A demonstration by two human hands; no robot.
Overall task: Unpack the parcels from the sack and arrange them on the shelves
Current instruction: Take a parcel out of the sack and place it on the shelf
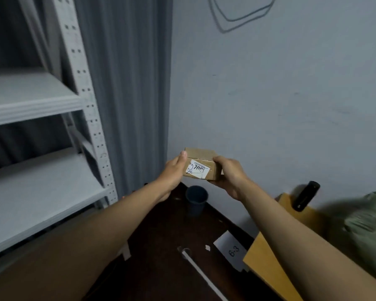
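Two bare shelves (pixel 30 98) are being presented at left, apart from the parcel (pixel 201 165). Small, stiff and judged light, it is being held midair, clamped at opposite ends between the left hand (pixel 173 172) and right hand (pixel 228 174).

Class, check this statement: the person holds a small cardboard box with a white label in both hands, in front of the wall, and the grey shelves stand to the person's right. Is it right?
Not quite. The head view shows the grey shelves on the person's left, not the right. The rest holds: the left hand and right hand hold the small cardboard box with its white label, in front of the wall.
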